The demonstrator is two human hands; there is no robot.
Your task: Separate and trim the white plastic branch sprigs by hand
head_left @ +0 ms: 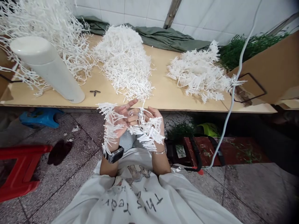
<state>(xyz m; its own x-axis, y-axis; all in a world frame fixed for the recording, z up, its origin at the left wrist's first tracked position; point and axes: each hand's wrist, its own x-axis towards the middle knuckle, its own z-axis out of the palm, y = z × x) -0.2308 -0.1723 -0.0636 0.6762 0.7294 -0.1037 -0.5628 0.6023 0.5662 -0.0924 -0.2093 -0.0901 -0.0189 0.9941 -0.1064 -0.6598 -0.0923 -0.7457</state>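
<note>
Both my hands are just in front of the table edge, over my lap. My left hand (123, 119), palm up with the index finger stretched out and other fingers bent, has a white branching plastic sprig (109, 132) draped across its palm and wrist. Curled around a second part of white plastic sprig (150, 132) is my right hand (151, 113); its tips hang over the wrist. The fingers of both hands meet around the stems, partly hidden by the branches. A large heap of white plastic sprigs (127, 59) lies on the table just beyond my hands.
A smaller white sprig pile (198, 73) lies to the right, beside a cardboard box (275, 68) and green plastic foliage (254, 46). A white bottle (49, 68) stands at left before long white branches (51, 21). A pale cable (235, 84) hangs at right. Red stool (21, 168) at lower left.
</note>
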